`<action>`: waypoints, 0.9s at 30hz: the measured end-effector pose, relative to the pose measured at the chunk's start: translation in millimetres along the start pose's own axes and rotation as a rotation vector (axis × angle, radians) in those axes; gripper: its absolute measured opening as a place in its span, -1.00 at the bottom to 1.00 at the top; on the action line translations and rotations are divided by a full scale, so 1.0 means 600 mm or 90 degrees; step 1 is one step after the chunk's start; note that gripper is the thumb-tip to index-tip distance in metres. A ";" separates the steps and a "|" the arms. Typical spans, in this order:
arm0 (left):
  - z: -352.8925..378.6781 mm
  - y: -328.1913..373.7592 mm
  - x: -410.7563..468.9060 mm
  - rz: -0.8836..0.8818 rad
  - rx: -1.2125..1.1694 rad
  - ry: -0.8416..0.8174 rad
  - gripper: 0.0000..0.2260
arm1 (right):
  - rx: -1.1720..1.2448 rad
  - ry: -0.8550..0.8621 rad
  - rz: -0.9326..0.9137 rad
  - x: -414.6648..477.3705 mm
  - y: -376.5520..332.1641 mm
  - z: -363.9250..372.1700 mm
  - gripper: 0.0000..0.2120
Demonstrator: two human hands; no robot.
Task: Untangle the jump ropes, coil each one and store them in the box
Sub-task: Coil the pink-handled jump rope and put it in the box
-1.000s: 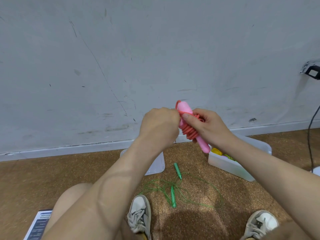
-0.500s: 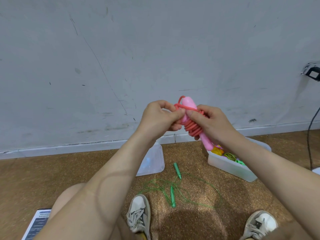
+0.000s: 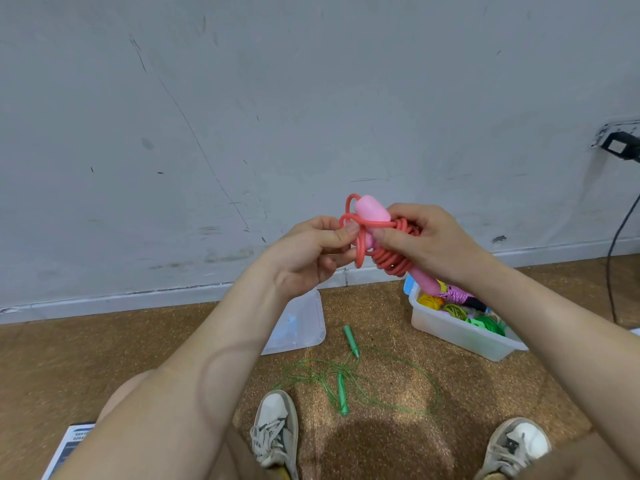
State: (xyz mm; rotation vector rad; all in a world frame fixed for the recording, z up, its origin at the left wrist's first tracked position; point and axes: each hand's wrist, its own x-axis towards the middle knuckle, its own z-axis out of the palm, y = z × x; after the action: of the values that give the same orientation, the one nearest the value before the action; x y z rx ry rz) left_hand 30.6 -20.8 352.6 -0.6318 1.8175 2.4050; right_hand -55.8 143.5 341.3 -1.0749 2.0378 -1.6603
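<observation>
At chest height I hold a pink jump rope point(image 3: 388, 258), its red cord wound in coils around the two pink handles. My right hand point(image 3: 419, 240) grips the bundle of handles and coils. My left hand point(image 3: 311, 251) pinches a loose loop of the red cord beside the upper handle. A green jump rope point(image 3: 346, 379) lies loose and tangled on the floor between my shoes. The clear plastic box point(image 3: 460, 336) stands on the floor at the right, holding several coiled ropes in yellow, green and purple.
The box's clear lid point(image 3: 298, 327) lies flat on the cork floor near the grey wall. My two white shoes point(image 3: 277, 434) are at the bottom. A printed sheet point(image 3: 69, 445) lies at lower left. A black cable point(image 3: 620, 237) hangs from a wall socket at far right.
Both hands rose slightly with the pink rope. My left hand opened from covering the handle end and now pinches a cord loop pulled out to the left.
</observation>
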 end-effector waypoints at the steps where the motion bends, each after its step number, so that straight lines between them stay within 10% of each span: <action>1: -0.002 0.005 -0.002 -0.001 0.021 0.001 -0.75 | 0.001 -0.005 0.003 -0.001 0.000 0.001 -0.96; 10: 0.014 0.004 -0.004 0.168 0.136 0.081 -0.74 | 0.019 -0.057 0.135 -0.003 -0.003 0.012 -0.58; 18: 0.017 -0.002 0.000 0.206 0.191 0.061 -0.73 | 0.012 -0.037 0.158 -0.005 -0.014 0.010 -0.91; 27: -0.007 0.022 -0.008 0.226 0.267 -0.005 -0.79 | 0.149 -0.061 0.189 -0.004 -0.012 0.001 -0.76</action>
State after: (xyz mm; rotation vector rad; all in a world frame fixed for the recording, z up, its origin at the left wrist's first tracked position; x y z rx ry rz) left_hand 32.4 -28.0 365.4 -0.2760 2.5039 2.0795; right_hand -51.2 144.4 347.4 -0.7199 1.7873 -1.6108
